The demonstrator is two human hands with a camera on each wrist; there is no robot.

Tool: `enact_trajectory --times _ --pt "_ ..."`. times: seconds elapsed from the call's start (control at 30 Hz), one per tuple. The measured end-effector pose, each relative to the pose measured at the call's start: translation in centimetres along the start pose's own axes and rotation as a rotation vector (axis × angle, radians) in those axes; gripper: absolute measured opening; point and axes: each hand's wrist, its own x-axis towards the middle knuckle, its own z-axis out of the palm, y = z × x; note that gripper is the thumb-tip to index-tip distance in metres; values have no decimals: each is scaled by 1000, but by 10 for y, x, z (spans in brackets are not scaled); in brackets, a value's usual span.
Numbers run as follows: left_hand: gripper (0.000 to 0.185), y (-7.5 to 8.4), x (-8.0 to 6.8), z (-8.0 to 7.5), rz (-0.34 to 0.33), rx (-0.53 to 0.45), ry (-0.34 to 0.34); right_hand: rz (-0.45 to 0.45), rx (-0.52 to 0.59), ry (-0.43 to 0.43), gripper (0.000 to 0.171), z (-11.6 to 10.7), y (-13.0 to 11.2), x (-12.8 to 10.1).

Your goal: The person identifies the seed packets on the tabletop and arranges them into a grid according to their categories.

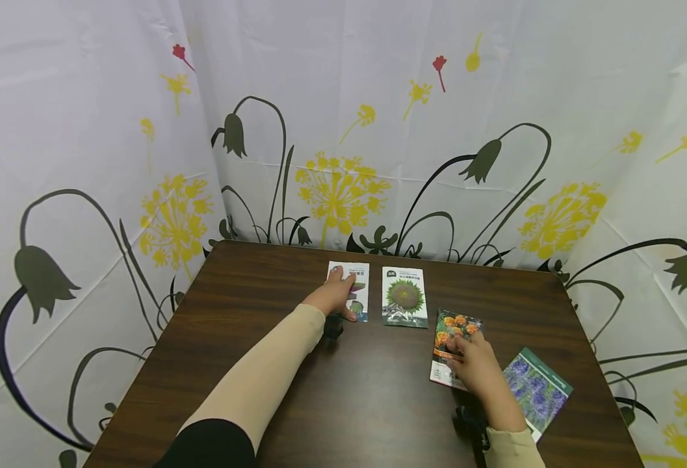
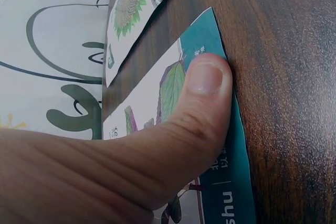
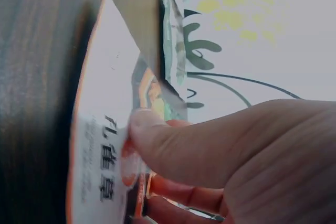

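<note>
My left hand (image 1: 333, 296) rests on a white seed packet (image 1: 359, 296) near the table's far edge, fingers towards its top and thumb by its bottom edge. In the left wrist view the thumb lies on that packet's teal band (image 2: 209, 35), beside a printed green and purple leaf. With my right hand (image 1: 476, 363) I pinch a seed packet with orange flowers (image 1: 447, 335); in the right wrist view its white lower part (image 3: 102, 108) stands tilted up from the table, the thumb on its face. Between the hands lies a sunflower seed packet (image 1: 405, 296).
A seed packet with purple flowers (image 1: 539, 390) lies askew at the right, partly under the right forearm. The dark wooden table (image 1: 343, 403) ends at a white curtain (image 1: 343, 78) printed with flowers. A black strap (image 1: 473, 421) sits at the right wrist.
</note>
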Motion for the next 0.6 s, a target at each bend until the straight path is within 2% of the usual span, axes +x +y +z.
enact_trajectory --times 0.1,0.17,0.23,0.37,0.5,0.6 --pt "121 0 0 -1 2 -4 -1 26 26 -26 44 0 -1 -2" --pt "121 -1 0 0 5 -1 -2 45 33 -41 49 1 -2 -4" --pt "121 -1 0 0 7 -5 -1 49 23 -47 46 3 -2 -5" --pt "122 -2 0 0 8 -19 5 15 -25 -41 29 3 -4 -8" --pt "122 -2 0 0 11 -10 1 -15 -52 -37 30 1 -8 -13" --pt "123 -2 0 -1 14 -8 -3 -19 -27 -48 30 0 -12 -15"
